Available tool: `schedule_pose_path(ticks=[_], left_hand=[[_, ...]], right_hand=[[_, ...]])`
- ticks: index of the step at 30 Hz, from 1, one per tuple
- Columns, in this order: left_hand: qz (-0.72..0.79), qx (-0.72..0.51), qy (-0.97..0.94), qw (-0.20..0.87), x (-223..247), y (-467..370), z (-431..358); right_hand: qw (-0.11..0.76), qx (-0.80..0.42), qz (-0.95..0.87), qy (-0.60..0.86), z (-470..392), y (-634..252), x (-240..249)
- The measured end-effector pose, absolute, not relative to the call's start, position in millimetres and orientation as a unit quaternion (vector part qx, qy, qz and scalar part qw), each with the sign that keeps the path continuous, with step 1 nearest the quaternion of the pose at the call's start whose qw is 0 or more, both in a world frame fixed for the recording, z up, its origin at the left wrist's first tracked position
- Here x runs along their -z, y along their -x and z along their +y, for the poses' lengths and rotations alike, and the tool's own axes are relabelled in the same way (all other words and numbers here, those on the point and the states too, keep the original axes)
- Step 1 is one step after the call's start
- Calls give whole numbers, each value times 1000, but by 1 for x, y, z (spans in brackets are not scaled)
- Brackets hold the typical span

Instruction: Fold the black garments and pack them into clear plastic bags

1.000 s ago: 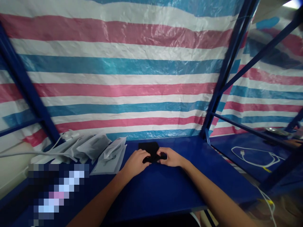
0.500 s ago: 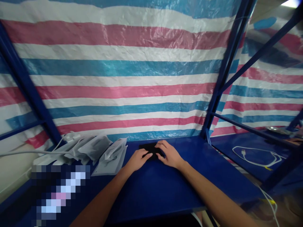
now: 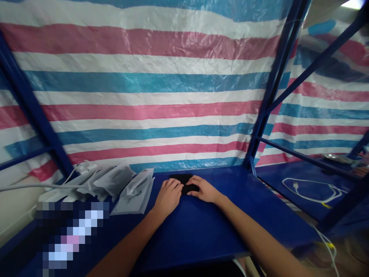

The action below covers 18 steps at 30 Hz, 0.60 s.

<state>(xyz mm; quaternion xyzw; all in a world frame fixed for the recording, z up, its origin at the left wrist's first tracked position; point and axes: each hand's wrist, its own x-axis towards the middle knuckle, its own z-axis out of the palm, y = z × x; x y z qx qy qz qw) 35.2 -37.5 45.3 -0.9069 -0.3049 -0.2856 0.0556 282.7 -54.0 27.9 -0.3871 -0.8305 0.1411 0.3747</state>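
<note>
A small black flat item [image 3: 188,187], perhaps a pouch or folded cloth, lies on the blue tabletop [image 3: 196,227] in front of me; its exact kind does not show. My left hand [image 3: 170,195] covers its left side, fingers together and curled over the edge. At the right side, my right hand [image 3: 204,189] grips it between thumb and fingers. Both hands partly hide the item.
Clear plastic bags [image 3: 134,192] lie left of my hands, beside a white power strip [image 3: 86,167] and cable. A pixelated patch [image 3: 76,231] covers something at lower left. Blue frame posts [image 3: 263,111] stand either side, and a white USB cable [image 3: 311,198] lies coiled on the right-hand table.
My left hand has turned over the item, its fingers now closer together and its thumb tucked from sight. The right hand's fingers have drawn in lower around the right edge.
</note>
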Motion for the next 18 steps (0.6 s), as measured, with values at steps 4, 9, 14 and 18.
schedule_pose_path(ticks=[4,9,14,18], left_hand=[[-325,245,912,51,-44,-34,-41],[-309,225,924,-28,-41,-23,-27],[-323,279,899,-96,-39,-18,-21],[-283,253,921,-93,-44,-17,-24]], right_hand=[[358,-118,-839,393,-54,-283,-28],[356,-159,-826,408,-54,-284,-30],[365,-162,-818,413,-57,-285,-30],[359,-164,-836,382,-56,-287,-30]])
